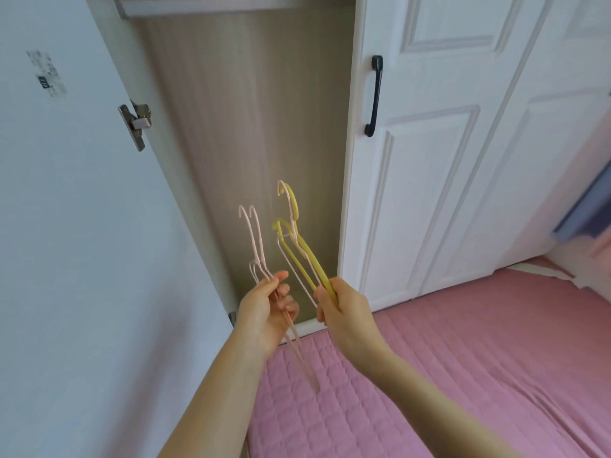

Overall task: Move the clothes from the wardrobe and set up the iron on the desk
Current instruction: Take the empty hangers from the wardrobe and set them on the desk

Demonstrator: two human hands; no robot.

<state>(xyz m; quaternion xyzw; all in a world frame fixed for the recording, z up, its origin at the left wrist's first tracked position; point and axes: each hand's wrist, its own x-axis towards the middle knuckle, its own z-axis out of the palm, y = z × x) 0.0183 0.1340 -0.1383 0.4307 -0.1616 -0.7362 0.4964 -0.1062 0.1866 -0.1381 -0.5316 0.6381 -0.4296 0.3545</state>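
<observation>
The wardrobe compartment (244, 127) stands open in front of me, with beige inner panels and no clothes visible inside. My left hand (264, 312) grips two thin pink hangers (255, 239), hooks pointing up. My right hand (344, 312) grips a bunch of yellow and pink hangers (299, 246), also hooks up. Both hands are held close together in front of the lower part of the opening. No iron or desk is in view.
The open white wardrobe door (66, 226) with a metal hinge (135, 123) fills the left. A shut white door with a dark handle (375, 94) is on the right. A pink quilted mattress (463, 358) lies below, and a blurred blue object (585, 213) sits at the right edge.
</observation>
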